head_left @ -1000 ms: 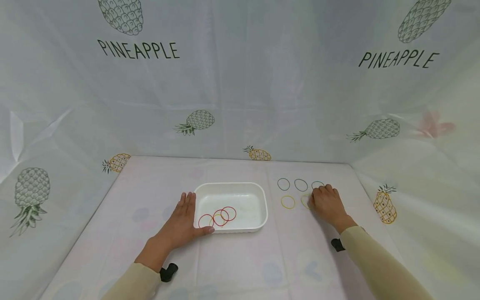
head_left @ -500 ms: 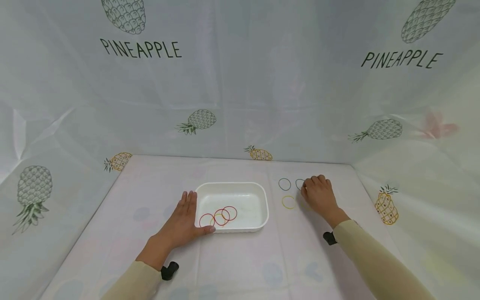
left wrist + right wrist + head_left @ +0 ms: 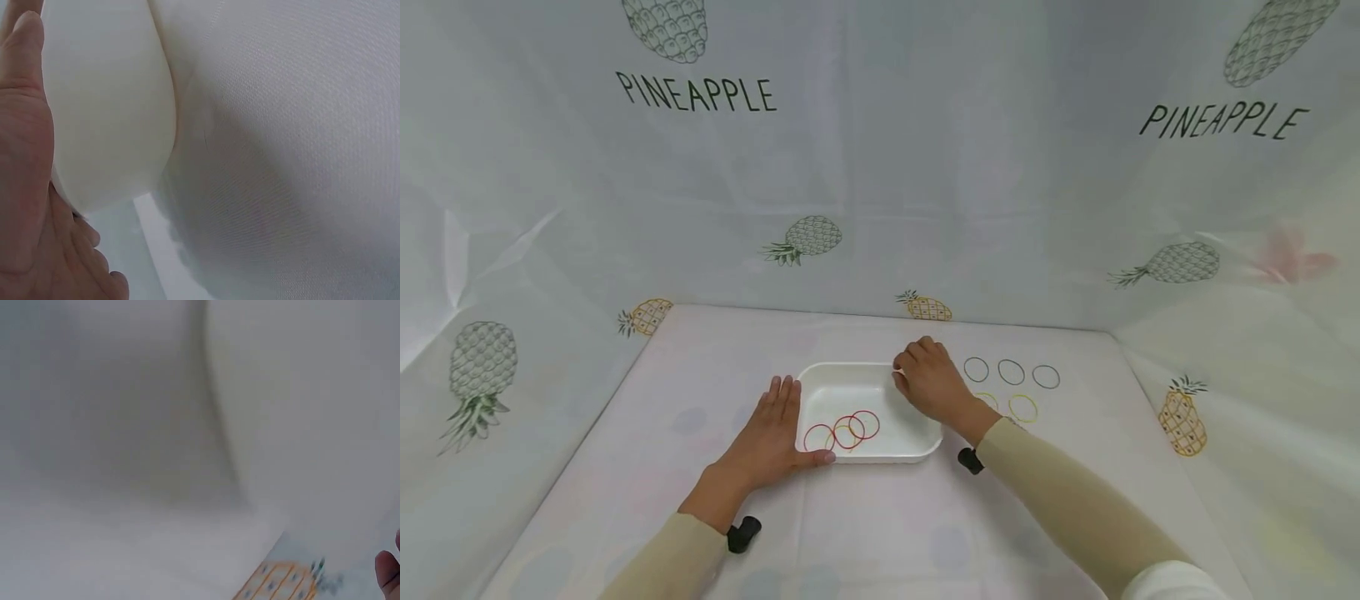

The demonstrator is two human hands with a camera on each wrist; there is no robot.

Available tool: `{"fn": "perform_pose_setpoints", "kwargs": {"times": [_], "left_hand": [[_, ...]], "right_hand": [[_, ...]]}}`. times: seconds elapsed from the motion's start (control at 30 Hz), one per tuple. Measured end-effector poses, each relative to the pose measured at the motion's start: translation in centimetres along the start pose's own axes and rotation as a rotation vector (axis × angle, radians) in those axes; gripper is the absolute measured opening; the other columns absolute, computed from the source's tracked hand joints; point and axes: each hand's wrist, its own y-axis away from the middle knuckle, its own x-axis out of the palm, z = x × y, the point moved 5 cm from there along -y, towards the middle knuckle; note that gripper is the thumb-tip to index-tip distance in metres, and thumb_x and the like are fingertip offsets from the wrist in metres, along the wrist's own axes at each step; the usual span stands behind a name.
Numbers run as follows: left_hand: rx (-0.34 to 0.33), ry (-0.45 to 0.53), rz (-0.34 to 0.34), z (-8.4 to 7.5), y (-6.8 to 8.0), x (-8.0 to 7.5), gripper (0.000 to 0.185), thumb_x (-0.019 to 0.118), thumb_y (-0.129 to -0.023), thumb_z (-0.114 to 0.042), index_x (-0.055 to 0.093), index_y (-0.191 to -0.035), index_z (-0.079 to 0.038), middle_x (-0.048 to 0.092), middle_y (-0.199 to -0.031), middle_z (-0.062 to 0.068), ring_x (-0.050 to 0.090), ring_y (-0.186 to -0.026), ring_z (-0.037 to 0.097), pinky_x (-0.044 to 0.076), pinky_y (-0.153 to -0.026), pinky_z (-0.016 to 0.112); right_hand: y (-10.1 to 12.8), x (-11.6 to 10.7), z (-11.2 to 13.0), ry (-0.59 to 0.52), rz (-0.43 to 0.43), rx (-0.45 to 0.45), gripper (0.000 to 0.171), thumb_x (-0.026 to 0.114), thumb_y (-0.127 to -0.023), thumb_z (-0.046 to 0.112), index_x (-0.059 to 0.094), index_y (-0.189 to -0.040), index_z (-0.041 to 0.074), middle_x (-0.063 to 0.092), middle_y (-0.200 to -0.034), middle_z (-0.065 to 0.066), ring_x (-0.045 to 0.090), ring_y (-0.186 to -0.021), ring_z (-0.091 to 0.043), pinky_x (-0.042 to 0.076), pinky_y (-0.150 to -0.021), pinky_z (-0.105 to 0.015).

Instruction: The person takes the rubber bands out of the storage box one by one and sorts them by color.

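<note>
Left of centre, the left grip is bracing the white tray with straight fingers; the tray's long axis is running left to right; inside, 3 red bands are lying loose; right of centre, 2 yellow bands are lying on the bench; over the tray's right end the right grip is hanging curled, its hold unclear; farther back, 3 dark bands are lying; roundish, the bands are showing no long axis; probably soft and light, they are inviting an edge pinch.
</note>
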Motion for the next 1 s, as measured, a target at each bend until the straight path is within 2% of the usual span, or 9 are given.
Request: {"fn": "perform_pose_setpoints", "kwargs": {"times": [0.2, 0.33, 0.5, 0.67, 0.8, 1.0], "left_hand": [[0.004, -0.012, 0.009, -0.1, -0.1, -0.1, 0.136, 0.063, -0.084, -0.084, 0.012, -0.163, 0.014, 0.009, -0.172, 0.033, 0.001, -0.162, 0.048, 0.018, -0.131, 0.059], [0.012, -0.005, 0.01, -0.1, -0.1, 0.0, 0.135, 0.063, -0.085, -0.084, 0.011, -0.163, 0.014, 0.008, -0.172, 0.033, 0.001, -0.162, 0.048, 0.018, -0.131, 0.059], [0.02, 0.006, 0.007, -0.1, -0.2, 0.1, 0.135, 0.063, -0.085, -0.084, 0.01, -0.163, 0.013, 0.008, -0.172, 0.033, 0.001, -0.162, 0.048, 0.018, -0.131, 0.059], [0.021, 0.001, 0.012, 0.0, -0.2, 0.3, 0.136, 0.059, -0.086, -0.086, 0.009, -0.164, 0.012, 0.006, -0.173, 0.032, -0.001, -0.162, 0.048, 0.018, -0.131, 0.059], [0.024, 0.0, 0.011, 0.0, -0.1, 0.4, 0.134, 0.058, -0.087, -0.086, 0.009, -0.164, 0.013, 0.005, -0.173, 0.032, -0.001, -0.162, 0.048, 0.018, -0.131, 0.059], [0.005, 0.027, 0.01, 0.2, 0.0, 0.3, 0.135, 0.062, -0.086, -0.084, 0.007, -0.164, 0.012, 0.005, -0.173, 0.031, -0.001, -0.162, 0.047, 0.017, -0.131, 0.058]], "right_hand": [[-1.8, 1.7, 4.6, 0.016, 0.124, -0.144, 0.018, 0.071, -0.102, 0.031, 0.074, -0.11, 0.015, 0.069, -0.106, 0.0, 0.056, -0.104, -0.02, 0.051, -0.087, -0.033], [-2.3, 2.8, 6.9, -0.002, 0.186, -0.212, 0.016, 0.07, -0.103, 0.03, 0.073, -0.111, 0.017, 0.068, -0.109, 0.003, 0.056, -0.108, -0.018, 0.051, -0.093, -0.033], [-2.5, 4.1, 9.0, 0.029, 0.252, -0.304, 0.014, 0.068, -0.103, 0.028, 0.074, -0.114, 0.021, 0.068, -0.11, 0.006, 0.055, -0.107, -0.016, 0.05, -0.093, -0.031], [-2.2, 5.0, 10.3, 0.069, 0.317, -0.389, 0.016, 0.074, -0.097, 0.028, 0.074, -0.112, 0.024, 0.067, -0.106, 0.01, 0.053, -0.105, -0.013, 0.048, -0.087, -0.027], [-2.0, 5.3, 10.6, 0.084, 0.337, -0.403, 0.011, 0.077, -0.095, 0.029, 0.073, -0.105, 0.025, 0.066, -0.101, 0.011, 0.053, -0.102, -0.013, 0.047, -0.084, -0.027], [-1.7, 5.3, 9.7, 0.099, 0.368, -0.341, 0.011, 0.074, -0.097, 0.028, 0.071, -0.104, 0.021, 0.064, -0.098, 0.008, 0.05, -0.097, -0.015, 0.048, -0.086, -0.028]]}}
